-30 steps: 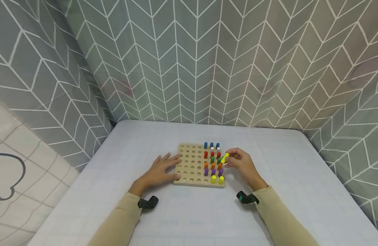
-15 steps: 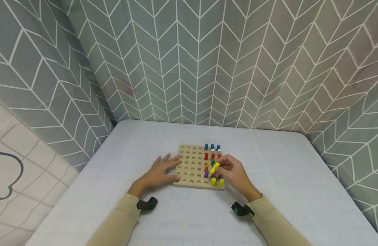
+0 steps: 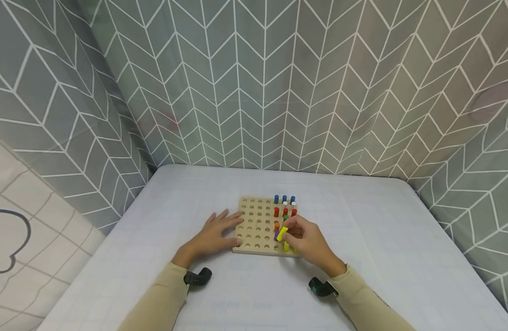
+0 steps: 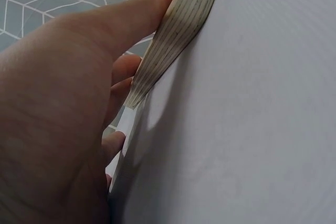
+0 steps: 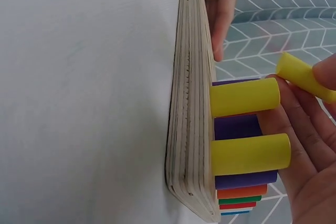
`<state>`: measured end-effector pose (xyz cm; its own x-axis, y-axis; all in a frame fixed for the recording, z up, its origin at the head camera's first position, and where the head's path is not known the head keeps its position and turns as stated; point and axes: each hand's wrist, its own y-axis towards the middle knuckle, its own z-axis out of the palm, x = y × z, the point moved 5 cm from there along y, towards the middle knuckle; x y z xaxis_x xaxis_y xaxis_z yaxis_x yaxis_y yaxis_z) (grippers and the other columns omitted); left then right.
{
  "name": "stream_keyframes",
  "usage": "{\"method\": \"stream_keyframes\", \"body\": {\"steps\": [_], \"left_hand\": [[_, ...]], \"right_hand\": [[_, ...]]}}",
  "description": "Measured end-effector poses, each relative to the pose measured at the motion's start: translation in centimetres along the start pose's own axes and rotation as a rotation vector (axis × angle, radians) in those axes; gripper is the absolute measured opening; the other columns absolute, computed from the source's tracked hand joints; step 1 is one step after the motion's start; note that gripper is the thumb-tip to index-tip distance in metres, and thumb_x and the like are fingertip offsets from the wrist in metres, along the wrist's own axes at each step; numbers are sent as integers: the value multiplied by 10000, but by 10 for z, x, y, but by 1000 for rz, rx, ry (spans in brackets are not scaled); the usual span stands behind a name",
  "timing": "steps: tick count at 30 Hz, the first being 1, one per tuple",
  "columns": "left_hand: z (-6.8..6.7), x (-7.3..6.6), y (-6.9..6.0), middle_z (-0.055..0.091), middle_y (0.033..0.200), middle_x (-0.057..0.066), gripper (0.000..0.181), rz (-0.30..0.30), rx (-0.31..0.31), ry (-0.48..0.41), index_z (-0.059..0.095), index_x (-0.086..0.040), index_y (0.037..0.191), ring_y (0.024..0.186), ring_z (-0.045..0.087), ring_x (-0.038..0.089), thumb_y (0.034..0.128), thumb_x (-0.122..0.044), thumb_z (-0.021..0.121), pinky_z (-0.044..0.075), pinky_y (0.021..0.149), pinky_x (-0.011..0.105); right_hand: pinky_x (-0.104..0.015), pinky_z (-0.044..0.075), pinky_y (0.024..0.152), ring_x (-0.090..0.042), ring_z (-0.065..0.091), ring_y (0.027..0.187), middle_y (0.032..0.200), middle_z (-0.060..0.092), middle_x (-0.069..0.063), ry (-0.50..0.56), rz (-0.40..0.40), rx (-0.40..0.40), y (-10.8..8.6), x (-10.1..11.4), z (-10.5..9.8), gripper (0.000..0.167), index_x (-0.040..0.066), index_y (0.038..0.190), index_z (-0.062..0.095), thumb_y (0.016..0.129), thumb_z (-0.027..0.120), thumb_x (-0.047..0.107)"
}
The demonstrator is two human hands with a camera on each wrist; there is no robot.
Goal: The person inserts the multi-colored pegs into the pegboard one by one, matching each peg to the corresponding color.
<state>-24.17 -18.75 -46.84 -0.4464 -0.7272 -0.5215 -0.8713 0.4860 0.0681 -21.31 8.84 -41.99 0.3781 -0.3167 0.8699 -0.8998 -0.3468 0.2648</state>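
Observation:
A pale wooden pegboard (image 3: 258, 252) lies flat on the table, its right columns filled with coloured pegs. My left hand (image 3: 212, 235) rests along the board's left edge, fingers spread and fairly straight; in the left wrist view its thumb touches the layered board edge (image 4: 181, 30). Thumb and fingers of my right hand (image 3: 309, 239) pinch a yellow peg (image 3: 282, 233), tilted and held above the board's near rows. Two yellow pegs stand in the front row, one nearer peg (image 5: 252, 154) plain in the right wrist view. Some orange, green and purple pegs are hidden behind the right hand.
Blue pegs (image 3: 285, 198) stand in the back row, with white and red pegs (image 3: 276, 212) in front. Holes in the left columns hold no pegs. A white cloth covers the table (image 3: 188, 193); a patterned grey curtain (image 3: 254, 92) hangs behind it.
My right hand has moved left and toward the near edge, carrying the yellow peg from the board's right side to over its near rows. The left hand has stayed in place.

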Motion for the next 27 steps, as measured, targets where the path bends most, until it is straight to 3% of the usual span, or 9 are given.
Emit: {"method": "stream_keyframes", "body": {"steps": [14,27], "left_hand": [[0,-2,2,281,1625,-97,735,-4,-2,-8,462,-227,1519,1528,104,303,913,-619,605,-34,1207,560],[0,-2,0,272,1629,-93,738,4,3,-12,451,-221,1526,1529,98,302,915,-598,619,-34,1205,569]], "right_hand": [[-286,588,688,-95,673,770,919,692,33,-155,-196,38,-2,9,5,200,61,1034,643,861,707,-16],[-267,597,721,-71,684,818,942,711,15,-270,-275,90,-4,13,10,167,3,1035,681,872,716,-5]]}}
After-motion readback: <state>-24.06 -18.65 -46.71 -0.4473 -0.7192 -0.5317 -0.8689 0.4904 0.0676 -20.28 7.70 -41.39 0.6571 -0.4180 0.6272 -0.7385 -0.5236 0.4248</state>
